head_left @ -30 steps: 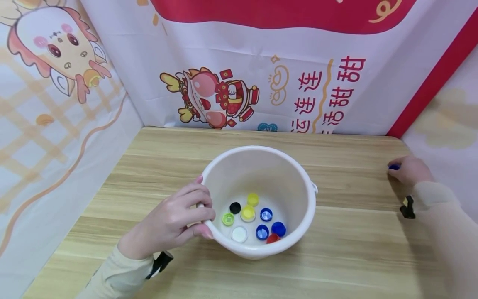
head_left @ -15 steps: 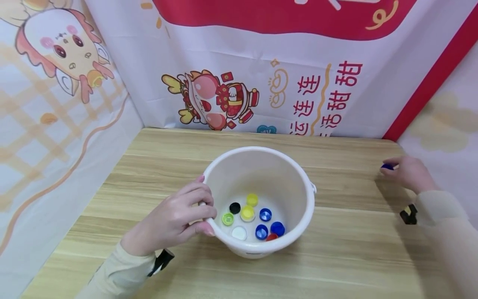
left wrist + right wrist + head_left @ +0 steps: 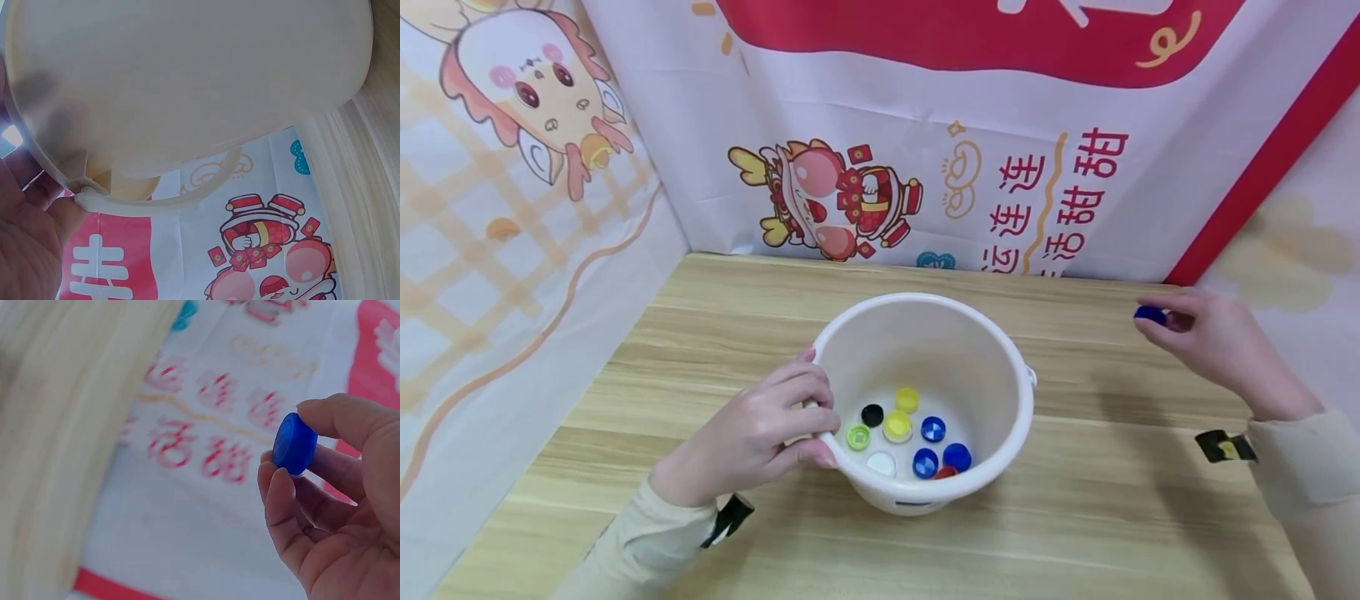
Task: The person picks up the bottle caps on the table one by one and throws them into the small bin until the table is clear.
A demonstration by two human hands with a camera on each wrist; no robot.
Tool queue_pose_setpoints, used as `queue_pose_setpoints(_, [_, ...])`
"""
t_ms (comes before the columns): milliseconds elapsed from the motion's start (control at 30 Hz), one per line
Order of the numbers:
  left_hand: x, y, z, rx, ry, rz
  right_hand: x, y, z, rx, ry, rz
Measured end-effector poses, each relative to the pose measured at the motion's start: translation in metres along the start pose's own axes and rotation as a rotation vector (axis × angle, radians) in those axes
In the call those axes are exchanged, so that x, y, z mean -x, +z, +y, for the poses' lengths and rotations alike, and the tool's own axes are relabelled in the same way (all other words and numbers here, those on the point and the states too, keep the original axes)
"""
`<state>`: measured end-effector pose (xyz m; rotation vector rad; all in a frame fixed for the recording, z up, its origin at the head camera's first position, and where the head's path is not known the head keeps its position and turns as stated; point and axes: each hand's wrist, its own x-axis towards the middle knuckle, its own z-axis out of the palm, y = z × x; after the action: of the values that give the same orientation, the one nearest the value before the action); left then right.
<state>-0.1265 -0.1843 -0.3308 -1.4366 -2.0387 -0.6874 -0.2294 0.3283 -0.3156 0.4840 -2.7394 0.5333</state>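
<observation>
A white plastic bucket (image 3: 917, 492) stands on the wooden table, its mouth tipped a little toward me in the head view. My left hand (image 3: 752, 429) grips its left rim, fingers over the edge. In the left wrist view the bucket's outer wall (image 3: 206, 75) and its curved handle (image 3: 169, 205) fill much of the frame. My right hand (image 3: 1213, 342) is raised over the table's far right, pinching a blue bottle cap (image 3: 295, 444) between thumb and fingers. Inside the bucket lie several bottle caps, among them a yellow cap (image 3: 897, 426), a black cap (image 3: 872, 415) and a white cap (image 3: 882, 463).
The wooden table (image 3: 1075, 517) reaches back to a printed cloth (image 3: 850, 92) hanging behind it. More patterned cloth (image 3: 512, 275) hangs along the left side. Each wrist carries a small black camera mount.
My right hand has lifted the blue bottle cap off the table's far right and moved it leftward. My left hand keeps its grip on the bucket, which has barely moved.
</observation>
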Motion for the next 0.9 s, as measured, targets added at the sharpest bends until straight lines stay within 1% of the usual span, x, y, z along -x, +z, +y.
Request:
queue_pose_setpoints(100, [0.0, 0.0, 0.0, -0.001, 0.002, 0.004, 0.002, -0.007, -0.025, 0.001, -0.073, 0.048])
queue_pose_setpoints(200, [0.0, 0.0, 0.0, -0.002, 0.001, 0.006, 0.004, -0.012, -0.047, -0.005, -0.12, 0.087])
queue_pose_setpoints(400, [0.001, 0.001, 0.0, -0.003, -0.009, -0.002, 0.008, -0.022, -0.082, -0.033, -0.203, 0.129])
queue_pose_setpoints(700, [0.001, 0.0, 0.0, 0.009, -0.037, -0.013, 0.01, -0.033, -0.123, -0.023, -0.326, 0.18])
queue_pose_setpoints(800, [0.001, 0.0, 0.0, 0.012, -0.031, -0.007, 0.011, -0.035, -0.134, -0.019, -0.346, 0.177])
queue_pose_setpoints(900, [0.001, 0.001, 0.0, 0.016, -0.028, -0.002, 0.011, -0.037, -0.143, -0.025, -0.347, 0.155])
